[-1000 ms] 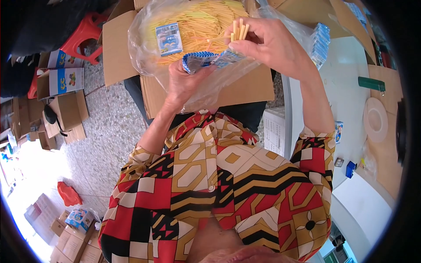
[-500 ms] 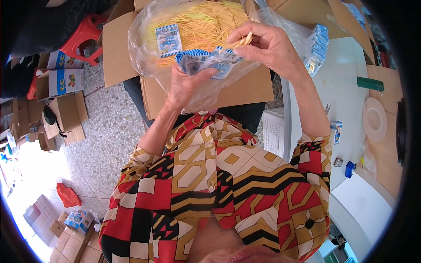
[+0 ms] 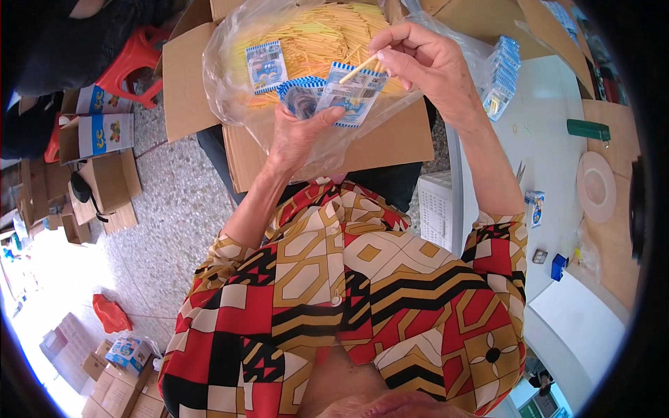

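My left hand [image 3: 294,136] is closed around a bunch of small blue-and-white printed packets [image 3: 353,101], their striped edges fanned upward. Between the thumb and fingers of my right hand [image 3: 435,70] is a thin pale-yellow stick [image 3: 359,68], slanting down over the front packet's top edge. Whether its tip is inside that packet I cannot tell. Behind both hands, a clear plastic bag [image 3: 221,83] full of thin yellow sticks [image 3: 327,31] lines an open cardboard box [image 3: 188,87]. One loose packet [image 3: 266,67] lies on top of the sticks.
At the right, a stack of similar packets [image 3: 503,76] stands on a pale table [image 3: 540,139] with a green object [image 3: 587,130] and a single packet [image 3: 535,209]. A white crate [image 3: 435,209] sits beside the table. To the left are a red stool [image 3: 132,66] and cardboard boxes [image 3: 104,177].
The front packet has swung more upright and faces me. My right hand has risen slightly, and the sticks in its fingers now show as one long stick pointing down-left to the packet.
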Demonstrator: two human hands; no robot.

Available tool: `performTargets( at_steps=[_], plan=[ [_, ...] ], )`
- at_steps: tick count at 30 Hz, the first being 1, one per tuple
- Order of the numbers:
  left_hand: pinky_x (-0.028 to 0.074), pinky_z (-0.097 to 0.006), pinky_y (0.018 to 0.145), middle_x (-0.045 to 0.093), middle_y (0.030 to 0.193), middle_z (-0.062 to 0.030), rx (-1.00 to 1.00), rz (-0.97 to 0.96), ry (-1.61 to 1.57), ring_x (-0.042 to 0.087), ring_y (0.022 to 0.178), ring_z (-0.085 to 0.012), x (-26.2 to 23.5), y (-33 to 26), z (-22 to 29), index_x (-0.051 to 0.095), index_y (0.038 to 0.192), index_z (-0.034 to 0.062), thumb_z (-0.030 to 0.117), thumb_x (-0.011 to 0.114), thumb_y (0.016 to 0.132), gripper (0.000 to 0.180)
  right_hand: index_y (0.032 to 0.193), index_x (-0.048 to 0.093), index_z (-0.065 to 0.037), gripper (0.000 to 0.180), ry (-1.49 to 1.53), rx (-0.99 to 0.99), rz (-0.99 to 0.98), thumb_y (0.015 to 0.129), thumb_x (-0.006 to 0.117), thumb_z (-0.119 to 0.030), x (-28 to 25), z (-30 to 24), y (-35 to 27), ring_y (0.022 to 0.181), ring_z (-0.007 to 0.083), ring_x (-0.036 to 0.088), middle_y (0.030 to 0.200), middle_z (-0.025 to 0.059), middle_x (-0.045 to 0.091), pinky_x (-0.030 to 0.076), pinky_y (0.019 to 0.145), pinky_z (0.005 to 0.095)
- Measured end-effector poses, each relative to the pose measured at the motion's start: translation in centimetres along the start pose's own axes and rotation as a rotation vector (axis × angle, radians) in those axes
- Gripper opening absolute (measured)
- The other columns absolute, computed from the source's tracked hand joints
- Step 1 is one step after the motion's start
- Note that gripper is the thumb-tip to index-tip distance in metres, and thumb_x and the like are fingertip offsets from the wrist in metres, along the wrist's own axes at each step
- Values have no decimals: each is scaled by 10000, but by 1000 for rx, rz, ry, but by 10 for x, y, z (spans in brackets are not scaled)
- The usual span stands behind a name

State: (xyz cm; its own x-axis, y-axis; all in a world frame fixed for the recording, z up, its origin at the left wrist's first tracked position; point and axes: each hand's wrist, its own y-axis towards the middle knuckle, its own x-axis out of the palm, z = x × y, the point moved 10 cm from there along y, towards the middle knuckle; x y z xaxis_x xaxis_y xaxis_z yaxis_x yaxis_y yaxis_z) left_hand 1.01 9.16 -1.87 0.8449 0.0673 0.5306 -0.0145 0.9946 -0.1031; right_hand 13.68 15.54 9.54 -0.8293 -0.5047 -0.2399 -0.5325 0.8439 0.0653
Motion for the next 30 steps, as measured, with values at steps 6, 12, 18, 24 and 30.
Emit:
performTargets(
  at_steps=[6,12,18,24,30],
  plan=[
    [491,-282,802,634,988,-43,21,11,-19,600,875,-115,-6,-1,1,586,1040,37,40,731,724,348,980,609,-29,132,99,-13,123,870,553,-75,-13,-3,-2,584,16,429,718,-27,527,344,525,154],
    [471,-304,850,620,1035,-42,-21,-35,40,583,946,-136,-9,0,-2,543,1126,47,48,731,723,445,987,611,-19,142,-172,-141,232,860,562,-59,-28,-28,-4,607,36,453,742,-23,553,375,551,170],
    [455,-307,873,601,1078,-52,22,-100,134,567,975,-156,-9,-3,8,505,1183,40,36,715,735,495,949,571,-13,97,-102,-40,213,853,563,-20,-23,-37,-2,701,10,489,829,-6,570,397,617,163],
    [448,-313,888,594,1089,-61,26,-149,132,557,988,-160,-2,1,8,499,1191,31,30,716,734,506,935,585,-3,107,513,-1120,-132,831,591,-29,-15,-79,-11,676,27,501,814,-2,577,404,591,175],
    [451,-319,888,594,1089,-65,40,-137,130,558,987,-162,-5,-1,11,500,1191,32,31,723,728,514,900,604,-4,102,-410,-272,138,798,601,9,-7,-99,-11,657,52,513,793,41,586,405,587,179]
  ],
)
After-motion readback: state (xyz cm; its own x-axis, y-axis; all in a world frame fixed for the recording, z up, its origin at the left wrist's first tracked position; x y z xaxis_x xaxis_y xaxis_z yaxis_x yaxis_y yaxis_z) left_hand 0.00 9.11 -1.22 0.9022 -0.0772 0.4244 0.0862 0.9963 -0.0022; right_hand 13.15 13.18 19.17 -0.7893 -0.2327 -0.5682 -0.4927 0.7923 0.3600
